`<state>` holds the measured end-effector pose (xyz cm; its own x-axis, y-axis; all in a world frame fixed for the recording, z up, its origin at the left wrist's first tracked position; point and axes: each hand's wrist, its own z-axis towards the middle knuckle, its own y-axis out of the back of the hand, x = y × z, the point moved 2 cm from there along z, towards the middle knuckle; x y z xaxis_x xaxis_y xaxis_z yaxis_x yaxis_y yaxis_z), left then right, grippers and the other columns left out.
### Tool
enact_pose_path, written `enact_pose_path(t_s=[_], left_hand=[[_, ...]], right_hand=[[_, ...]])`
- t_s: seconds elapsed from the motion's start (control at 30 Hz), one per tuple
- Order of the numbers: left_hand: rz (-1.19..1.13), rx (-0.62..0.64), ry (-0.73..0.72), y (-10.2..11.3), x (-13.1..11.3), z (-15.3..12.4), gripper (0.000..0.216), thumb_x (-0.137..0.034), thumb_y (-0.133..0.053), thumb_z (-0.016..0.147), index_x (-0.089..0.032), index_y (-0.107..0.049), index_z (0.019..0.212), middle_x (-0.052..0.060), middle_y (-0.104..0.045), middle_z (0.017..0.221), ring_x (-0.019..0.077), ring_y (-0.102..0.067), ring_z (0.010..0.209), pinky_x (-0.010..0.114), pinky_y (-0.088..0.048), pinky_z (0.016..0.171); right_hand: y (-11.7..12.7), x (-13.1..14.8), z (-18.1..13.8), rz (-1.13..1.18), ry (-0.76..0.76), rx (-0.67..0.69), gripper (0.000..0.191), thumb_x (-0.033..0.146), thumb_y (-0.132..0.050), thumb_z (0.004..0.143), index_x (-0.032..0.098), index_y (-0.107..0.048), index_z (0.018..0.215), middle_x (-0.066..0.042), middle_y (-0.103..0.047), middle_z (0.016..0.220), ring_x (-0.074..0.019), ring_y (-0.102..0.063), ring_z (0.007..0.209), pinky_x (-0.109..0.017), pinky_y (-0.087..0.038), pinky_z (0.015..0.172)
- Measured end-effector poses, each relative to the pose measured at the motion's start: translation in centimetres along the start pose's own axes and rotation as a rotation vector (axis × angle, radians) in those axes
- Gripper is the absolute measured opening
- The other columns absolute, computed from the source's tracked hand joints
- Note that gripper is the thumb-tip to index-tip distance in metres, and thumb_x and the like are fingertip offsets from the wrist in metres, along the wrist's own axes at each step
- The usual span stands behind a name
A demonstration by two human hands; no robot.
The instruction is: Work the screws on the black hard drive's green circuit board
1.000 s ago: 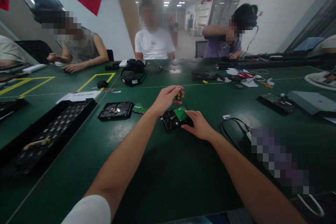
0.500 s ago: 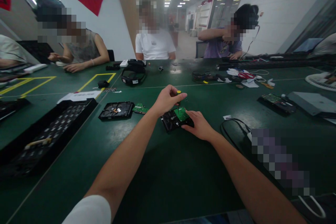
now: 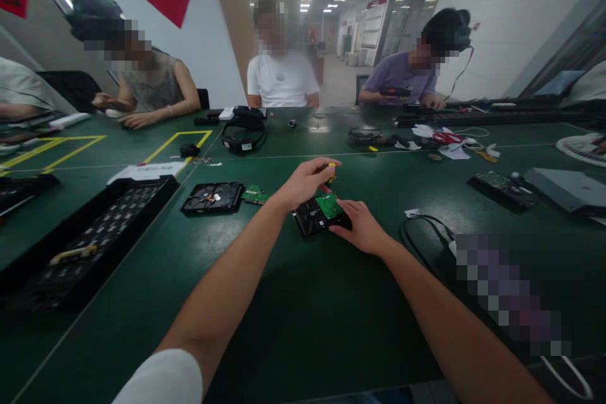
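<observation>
A black hard drive [image 3: 311,217] with a green circuit board on top lies on the green table [image 3: 303,303] in front of me. My left hand [image 3: 303,182] is closed round a small yellow-handled screwdriver [image 3: 332,172], held upright just above the drive's far edge. My right hand [image 3: 362,225] rests on the drive's right side, fingers pressed on it and holding it in place.
Another opened hard drive [image 3: 211,197] and a loose green board [image 3: 254,195] lie to the left, beside a black tray [image 3: 89,233]. A black cable [image 3: 426,227] lies to the right. Further drives [image 3: 502,187], a headset [image 3: 243,132] and three seated people are across the table.
My left hand has turned slightly with the screwdriver and sits a little lower and to the right. The person at the far right lowered an arm to the table.
</observation>
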<state>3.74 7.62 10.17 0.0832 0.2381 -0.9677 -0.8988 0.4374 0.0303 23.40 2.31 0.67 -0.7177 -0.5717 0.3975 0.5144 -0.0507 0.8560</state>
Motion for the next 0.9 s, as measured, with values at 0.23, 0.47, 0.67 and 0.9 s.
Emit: enact_pose_path(t_s=[0.23, 0.47, 0.67, 0.9], left_hand=[[-0.162, 0.007, -0.013, -0.45, 0.27, 0.03, 0.032, -0.047, -0.064, 0.097, -0.020, -0.066, 0.114, 0.006, -0.065, 0.098, 0.0162, -0.065, 0.094, 0.031, -0.062, 0.079], [0.065, -0.112, -0.039, -0.05, -0.25, 0.00, 0.039, -0.054, -0.073, 0.088, -0.016, -0.071, 0.095, 0.003, -0.062, 0.083, 0.0118, -0.058, 0.073, 0.020, -0.052, 0.058], [0.054, -0.071, -0.007, 0.28, -0.38, -0.08, 0.036, -0.049, -0.067, 0.094, -0.015, -0.069, 0.106, 0.008, -0.068, 0.093, 0.0170, -0.065, 0.084, 0.021, -0.053, 0.054], [-0.112, -0.108, 0.089, 0.18, -0.61, -0.23, 0.022, -0.039, -0.059, 0.097, -0.018, -0.055, 0.102, 0.013, -0.074, 0.105, 0.0232, -0.072, 0.097, 0.024, -0.056, 0.055]], right_hand=[[-0.10, -0.16, -0.02, -0.015, -0.025, 0.003, 0.071, 0.051, -0.071, 0.093, 0.017, -0.050, 0.151, -0.016, -0.060, 0.144, -0.0347, -0.054, 0.129, -0.051, -0.043, 0.111], [0.08, 0.05, -0.05, -0.001, -0.039, 0.027, 0.071, 0.054, -0.070, 0.094, 0.021, -0.049, 0.153, -0.015, -0.059, 0.145, -0.0345, -0.054, 0.128, -0.051, -0.044, 0.108], [0.02, -0.06, 0.00, 0.000, -0.002, 0.016, 0.069, 0.053, -0.069, 0.095, 0.021, -0.049, 0.152, -0.014, -0.060, 0.145, -0.0343, -0.055, 0.129, -0.051, -0.043, 0.110], [-0.07, -0.04, 0.04, -0.013, -0.012, 0.015, 0.065, 0.050, -0.071, 0.093, 0.019, -0.053, 0.148, -0.015, -0.060, 0.144, -0.0338, -0.056, 0.127, -0.050, -0.044, 0.108]])
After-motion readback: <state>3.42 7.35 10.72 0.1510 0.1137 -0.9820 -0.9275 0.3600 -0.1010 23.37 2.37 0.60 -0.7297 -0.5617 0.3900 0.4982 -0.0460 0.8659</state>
